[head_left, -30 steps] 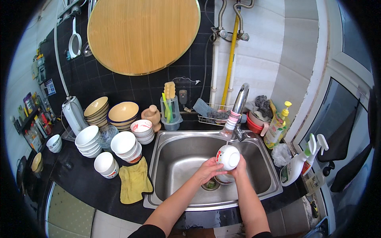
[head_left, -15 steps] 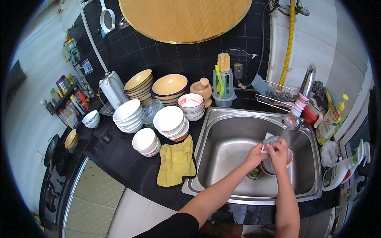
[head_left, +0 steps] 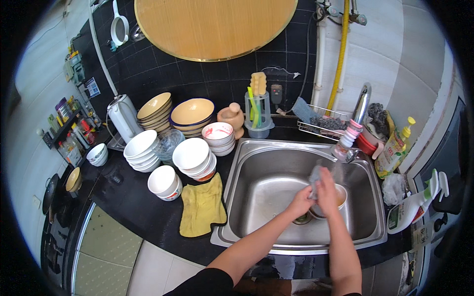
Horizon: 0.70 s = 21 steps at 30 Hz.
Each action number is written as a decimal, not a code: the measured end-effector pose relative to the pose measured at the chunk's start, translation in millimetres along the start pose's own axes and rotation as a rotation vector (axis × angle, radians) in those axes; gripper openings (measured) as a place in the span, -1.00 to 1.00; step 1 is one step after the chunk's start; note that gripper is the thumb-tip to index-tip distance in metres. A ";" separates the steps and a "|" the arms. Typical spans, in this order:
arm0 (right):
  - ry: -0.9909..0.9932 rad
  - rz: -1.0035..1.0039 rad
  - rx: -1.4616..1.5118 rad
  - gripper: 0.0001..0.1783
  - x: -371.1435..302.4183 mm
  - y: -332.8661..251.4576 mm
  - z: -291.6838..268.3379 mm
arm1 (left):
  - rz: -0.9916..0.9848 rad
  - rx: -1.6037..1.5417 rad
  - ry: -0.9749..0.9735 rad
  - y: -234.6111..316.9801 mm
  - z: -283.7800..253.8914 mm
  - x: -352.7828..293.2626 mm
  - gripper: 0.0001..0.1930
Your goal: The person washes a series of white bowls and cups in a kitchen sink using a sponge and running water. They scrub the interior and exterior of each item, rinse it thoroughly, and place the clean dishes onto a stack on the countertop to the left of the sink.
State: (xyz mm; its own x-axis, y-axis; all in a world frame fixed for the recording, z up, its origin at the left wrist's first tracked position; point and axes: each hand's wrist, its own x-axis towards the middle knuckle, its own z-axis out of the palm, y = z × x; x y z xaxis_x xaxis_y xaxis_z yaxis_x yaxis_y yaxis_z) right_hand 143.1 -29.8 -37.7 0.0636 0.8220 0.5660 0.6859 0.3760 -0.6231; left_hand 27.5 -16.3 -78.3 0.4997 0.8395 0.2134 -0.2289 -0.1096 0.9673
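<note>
Both hands are over the steel sink (head_left: 261, 170), close together and below the running tap (head_left: 352, 129). A grey scrubbing pad (head_left: 315, 176), smeared by motion, shows between them. My right hand (head_left: 326, 193) presses the pad with its fingers pointing up. My left hand (head_left: 300, 201) is closed just beside it, around something that the fingers and the blur hide. Under and behind the right hand, a white bowl (head_left: 341, 197) stands in the sink. Next to it, the drain (head_left: 302, 219) is partly covered by the left wrist.
Left of the sink lies a yellow cloth (head_left: 202, 204). Stacks of white bowls (head_left: 191, 154) and cream bowls (head_left: 192, 111) stand behind it, with a wooden mortar (head_left: 231, 117). A wire rack (head_left: 321, 123), a soap bottle (head_left: 392, 154) and a spray bottle (head_left: 412, 209) border the sink.
The whole view has shifted, so everything sits further left. My right hand has turned more upright along the grey pad, and the white piece with a red mark between my hands is now hidden.
</note>
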 end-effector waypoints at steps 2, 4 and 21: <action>-0.065 -0.186 -0.197 -0.62 8.3 -47.3 -8.0 | 0.018 0.110 0.046 7.1 -6.8 -1.4 -0.68; -0.040 -0.003 -0.027 -0.62 9.7 -34.8 -12.4 | -0.043 0.170 -0.072 21.4 -3.6 -8.6 -0.68; -0.087 0.250 0.178 -0.50 -4.4 17.6 5.0 | -0.214 -0.683 0.086 35.7 -10.2 -1.2 -0.68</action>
State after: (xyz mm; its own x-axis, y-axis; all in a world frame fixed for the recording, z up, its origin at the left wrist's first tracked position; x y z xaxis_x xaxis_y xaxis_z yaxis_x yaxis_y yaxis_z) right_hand 151.3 -24.6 -53.9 0.1469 0.9288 0.3403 0.5186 0.2207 -0.8261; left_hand 10.2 -15.7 -45.4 0.5313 0.8472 -0.0096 -0.6188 0.3957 0.6786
